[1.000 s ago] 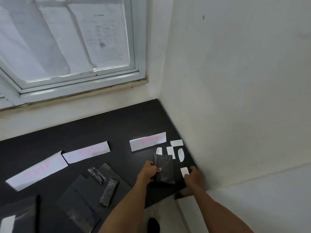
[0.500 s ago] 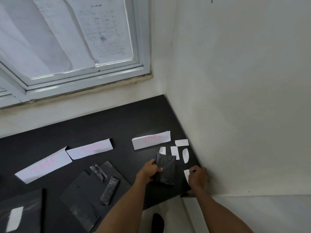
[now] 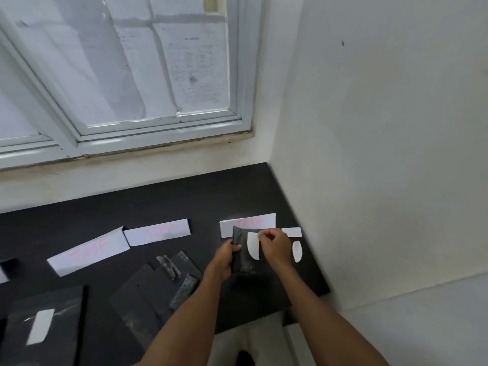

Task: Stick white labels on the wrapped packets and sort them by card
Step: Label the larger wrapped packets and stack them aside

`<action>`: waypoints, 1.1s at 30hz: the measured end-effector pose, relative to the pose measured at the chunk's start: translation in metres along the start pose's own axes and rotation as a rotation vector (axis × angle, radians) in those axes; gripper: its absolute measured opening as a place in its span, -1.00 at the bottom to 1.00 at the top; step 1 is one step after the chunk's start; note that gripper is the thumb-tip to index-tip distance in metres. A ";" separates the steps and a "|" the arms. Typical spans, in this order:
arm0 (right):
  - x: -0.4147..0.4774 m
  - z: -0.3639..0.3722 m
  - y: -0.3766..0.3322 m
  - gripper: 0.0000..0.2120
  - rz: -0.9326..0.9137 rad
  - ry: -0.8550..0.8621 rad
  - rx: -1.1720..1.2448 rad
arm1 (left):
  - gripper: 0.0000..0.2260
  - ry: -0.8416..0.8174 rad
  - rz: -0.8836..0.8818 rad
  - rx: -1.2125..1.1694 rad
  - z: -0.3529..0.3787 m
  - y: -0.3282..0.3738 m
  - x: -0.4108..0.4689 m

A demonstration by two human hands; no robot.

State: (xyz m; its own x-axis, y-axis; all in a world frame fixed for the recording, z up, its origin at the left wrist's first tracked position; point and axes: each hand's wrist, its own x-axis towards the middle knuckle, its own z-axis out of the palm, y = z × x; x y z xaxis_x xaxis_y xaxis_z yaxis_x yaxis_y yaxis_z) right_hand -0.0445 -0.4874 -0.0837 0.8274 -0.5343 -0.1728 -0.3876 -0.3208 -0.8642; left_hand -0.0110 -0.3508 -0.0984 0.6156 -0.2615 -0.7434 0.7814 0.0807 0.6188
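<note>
My left hand (image 3: 224,260) grips a black wrapped packet (image 3: 241,256) by its left edge, just in front of the right-hand white card (image 3: 248,224) with pink writing. My right hand (image 3: 276,249) pinches a white label (image 3: 253,248) by its top corner and holds it against the packet's face. Two more cards lie to the left, a middle card (image 3: 157,231) and a left card (image 3: 88,251). Loose labels (image 3: 297,250) lie on the black table (image 3: 184,204) beside my right hand.
Several black packets (image 3: 158,289) lie in front of the cards, and one at the bottom left bears a white label (image 3: 40,326). A white wall borders the table on the right. A window is behind it.
My right hand picked up a white label from the table's right edge and carried it up and left onto the packet. My left hand kept hold of the packet.
</note>
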 end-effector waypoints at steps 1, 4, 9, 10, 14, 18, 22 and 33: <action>-0.004 0.005 -0.006 -0.93 -0.009 -0.002 -0.015 | -0.78 0.011 0.017 -0.023 -0.003 0.003 -0.006; -0.019 0.027 -0.024 -0.93 -0.080 0.011 -0.058 | -0.75 0.026 0.061 -0.095 -0.023 0.011 -0.024; -0.047 0.060 -0.051 -0.97 -0.216 0.063 -0.073 | -0.78 0.022 0.160 -0.228 -0.055 0.023 -0.054; -0.054 0.068 -0.058 -0.96 -0.239 0.076 -0.079 | -0.76 0.018 0.174 -0.249 -0.064 0.025 -0.062; -0.074 0.089 -0.078 -0.91 -0.270 0.072 -0.050 | -0.76 -0.006 0.214 -0.278 -0.091 0.032 -0.078; -0.098 0.109 -0.094 -0.84 -0.307 0.062 -0.015 | -0.75 -0.068 0.247 -0.213 -0.118 0.037 -0.095; -0.115 0.122 -0.107 -0.59 -0.342 0.086 0.036 | -0.61 -0.151 0.243 -0.126 -0.145 0.042 -0.110; -0.146 0.149 -0.123 -0.49 -0.092 0.057 0.159 | -0.47 -0.214 0.147 -0.040 -0.198 0.038 -0.132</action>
State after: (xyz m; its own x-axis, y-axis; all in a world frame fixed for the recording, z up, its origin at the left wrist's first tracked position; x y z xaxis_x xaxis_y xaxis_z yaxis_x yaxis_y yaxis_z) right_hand -0.0566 -0.2533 -0.0229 0.8303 -0.5534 -0.0665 -0.2388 -0.2454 -0.9395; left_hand -0.0429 -0.1222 -0.0271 0.6910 -0.4410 -0.5727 0.6909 0.1700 0.7027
